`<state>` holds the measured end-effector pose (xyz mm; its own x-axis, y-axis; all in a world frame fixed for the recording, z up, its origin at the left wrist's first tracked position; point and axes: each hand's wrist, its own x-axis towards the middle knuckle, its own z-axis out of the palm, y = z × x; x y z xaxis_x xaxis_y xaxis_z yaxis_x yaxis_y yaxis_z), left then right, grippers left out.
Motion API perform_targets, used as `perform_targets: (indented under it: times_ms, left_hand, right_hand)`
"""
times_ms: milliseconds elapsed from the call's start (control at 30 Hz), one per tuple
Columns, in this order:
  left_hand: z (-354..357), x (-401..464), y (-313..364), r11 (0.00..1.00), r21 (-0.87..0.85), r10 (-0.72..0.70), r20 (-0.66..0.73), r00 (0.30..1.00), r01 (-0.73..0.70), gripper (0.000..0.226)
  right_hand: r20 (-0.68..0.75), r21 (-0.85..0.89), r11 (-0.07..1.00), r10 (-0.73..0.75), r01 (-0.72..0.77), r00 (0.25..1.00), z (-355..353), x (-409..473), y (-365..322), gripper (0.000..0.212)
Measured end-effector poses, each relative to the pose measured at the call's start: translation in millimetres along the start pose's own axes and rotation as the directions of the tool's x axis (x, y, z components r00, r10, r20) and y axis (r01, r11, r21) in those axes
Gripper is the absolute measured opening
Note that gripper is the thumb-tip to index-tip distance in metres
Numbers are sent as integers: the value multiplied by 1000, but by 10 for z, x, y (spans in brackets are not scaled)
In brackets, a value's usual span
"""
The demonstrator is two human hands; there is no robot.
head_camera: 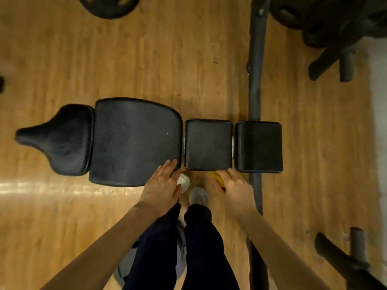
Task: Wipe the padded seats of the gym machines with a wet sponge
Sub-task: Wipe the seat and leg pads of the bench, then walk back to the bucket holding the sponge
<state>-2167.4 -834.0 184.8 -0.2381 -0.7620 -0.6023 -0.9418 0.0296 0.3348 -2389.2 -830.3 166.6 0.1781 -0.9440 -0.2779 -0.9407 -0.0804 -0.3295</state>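
A black padded bench lies across the view in several sections: a narrow tapered pad (60, 141) at the left, a large pad (134, 141), a small square pad (208, 144) and another square pad (258, 146) at the right. My left hand (162, 189) rests with straight fingers on the near corner of the large pad. My right hand (234, 188) grips a yellow sponge (217, 178) just below the near edge of the small square pad; the hand hides most of the sponge.
The floor is light wood. A dark metal bar (255, 65) runs from the far side to the near side on the right. Weight plates (109, 5) and dark machine frames (335, 28) stand at the back. My legs and grey shoes (198, 195) are beside the bench.
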Motion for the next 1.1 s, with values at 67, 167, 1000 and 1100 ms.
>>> perform_targets:
  times_ms: [67, 167, 1000, 1100]
  left_hand:
    - [-95, -277, -73, 996, -33, -82, 10, 997, 82, 56]
    - [-168, -639, -185, 974, -105, -200, -6, 980, 199, 56]
    - [707, -3296, -1946, 184, -771, -800, 243, 549, 609, 48]
    - [761, -3484, -2298, 58, -811, -813, 300, 499, 583, 50]
  right_hand:
    - [67, -41, 997, -55, 58, 996, -158, 13, -166, 20]
    - [158, -120, 978, -150, 170, 976, -376, 47, -403, 19]
    - [638, -213, 414, -627, 885, 447, 192, 399, -4212, 28]
    - [666, -247, 412, -585, 877, 463, 318, 520, -4492, 28]
